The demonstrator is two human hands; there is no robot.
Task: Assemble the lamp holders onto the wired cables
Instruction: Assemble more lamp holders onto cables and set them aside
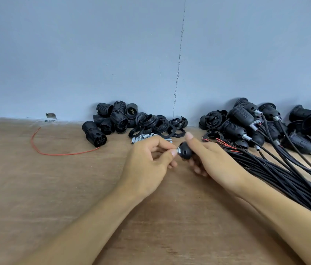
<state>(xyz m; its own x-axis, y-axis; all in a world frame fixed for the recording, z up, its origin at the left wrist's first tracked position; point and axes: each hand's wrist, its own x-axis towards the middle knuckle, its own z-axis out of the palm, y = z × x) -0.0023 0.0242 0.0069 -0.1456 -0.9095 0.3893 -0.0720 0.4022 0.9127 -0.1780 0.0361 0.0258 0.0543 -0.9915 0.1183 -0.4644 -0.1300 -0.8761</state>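
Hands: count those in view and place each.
2. The left hand pinches a metal nipple at the black cap; the right hand grips that cap, beside the cable bundle. No others show.

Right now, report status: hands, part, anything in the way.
Left hand pinches metal tube at black cap. Right hand grips cap. Cable bundle lies beside right hand, not blocking.

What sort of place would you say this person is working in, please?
Likely a small lamp-parts assembly bench: a wooden table against a bare wall, piles of black lamp holders and rings, and a bundle of black cables on the right.
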